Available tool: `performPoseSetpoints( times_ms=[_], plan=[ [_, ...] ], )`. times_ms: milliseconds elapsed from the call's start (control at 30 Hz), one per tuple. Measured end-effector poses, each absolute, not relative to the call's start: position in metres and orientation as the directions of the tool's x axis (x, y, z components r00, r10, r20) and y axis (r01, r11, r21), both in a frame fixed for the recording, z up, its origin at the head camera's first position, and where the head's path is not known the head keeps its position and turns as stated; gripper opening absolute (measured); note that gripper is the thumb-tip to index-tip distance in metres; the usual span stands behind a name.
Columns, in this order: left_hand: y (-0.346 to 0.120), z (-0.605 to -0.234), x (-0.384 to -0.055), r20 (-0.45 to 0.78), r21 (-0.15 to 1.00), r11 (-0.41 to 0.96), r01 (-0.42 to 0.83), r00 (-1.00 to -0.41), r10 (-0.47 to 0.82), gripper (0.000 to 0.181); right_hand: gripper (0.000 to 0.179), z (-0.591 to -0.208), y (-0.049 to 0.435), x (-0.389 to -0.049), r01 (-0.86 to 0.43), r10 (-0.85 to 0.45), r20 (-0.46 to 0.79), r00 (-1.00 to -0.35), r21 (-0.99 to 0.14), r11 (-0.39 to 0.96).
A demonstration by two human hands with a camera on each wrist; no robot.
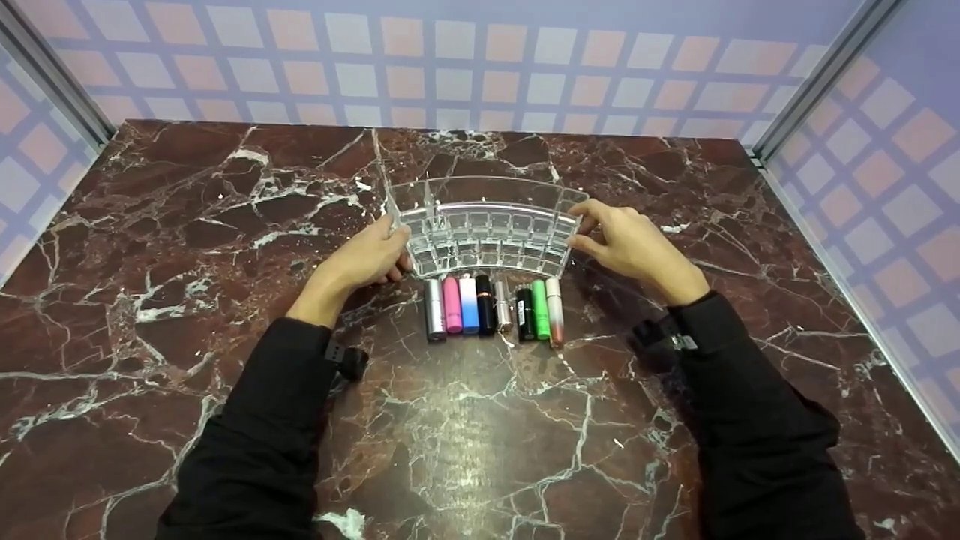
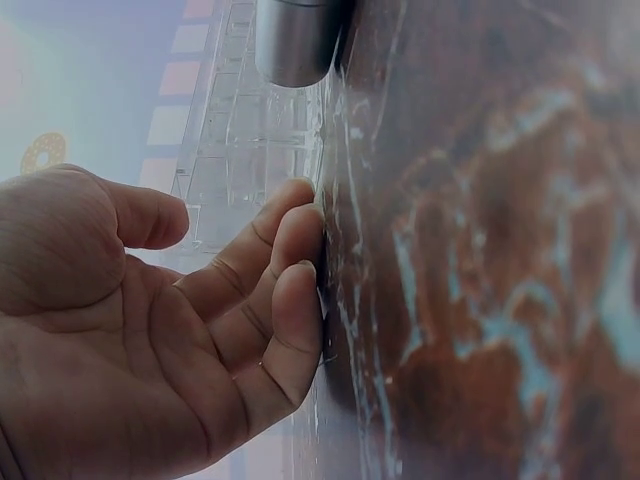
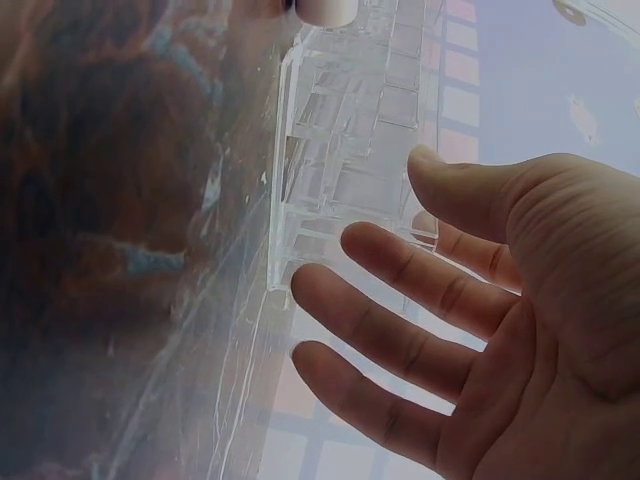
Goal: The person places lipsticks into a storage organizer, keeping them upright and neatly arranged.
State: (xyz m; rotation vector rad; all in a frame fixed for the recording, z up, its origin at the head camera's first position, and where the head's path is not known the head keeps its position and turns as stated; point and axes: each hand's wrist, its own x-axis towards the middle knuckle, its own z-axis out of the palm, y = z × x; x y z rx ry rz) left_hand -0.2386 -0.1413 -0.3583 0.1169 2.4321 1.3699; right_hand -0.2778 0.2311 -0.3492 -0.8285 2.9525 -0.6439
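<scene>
A clear, fan-shaped cosmetics organizer (image 1: pixel 487 225) with stepped rows of small compartments stands mid-table, between the two hands. At its left end is the left hand (image 1: pixel 367 251), thumb near the wall; in the left wrist view the lower fingertips (image 2: pixel 300 290) bend loosely by the tabletop. Beside the right end, the right hand (image 1: pixel 626 240) has its thumb and index finger at the edge. The right wrist view shows its other fingers (image 3: pixel 390 310) spread and relaxed. Several lipstick-like tubes, including a pink tube (image 1: pixel 451 305) and a green tube (image 1: pixel 540 309), lie in a row before the organizer.
The dark red marbled tabletop (image 1: pixel 480 450) is bounded by a tiled-pattern back panel (image 1: pixel 465 67) and a right side panel (image 1: pixel 885 187). A silver tube (image 1: pixel 435 309) ends the row on the left, a white-and-red tube (image 1: pixel 555 311) on the right.
</scene>
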Motion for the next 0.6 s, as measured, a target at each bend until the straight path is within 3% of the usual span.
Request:
performPoseSetpoints(
  times_ms=[333, 600],
  plan=[
    [-0.142, -0.361, -0.241, -0.279, 0.831, 0.544, -0.114, -0.932, 0.230, 0.069, 0.040, -0.341, 0.230, -0.271, -0.623, -0.577, 0.236, -0.782, -0.330, 0.709],
    [-0.141, -0.360, -0.240, -0.282, 0.833, 0.540, -0.120, -0.932, 0.228, 0.069, 0.035, -0.338, 0.225, -0.267, -0.750, -0.719, 0.239, -0.653, -0.337, 0.569]
  ],
)
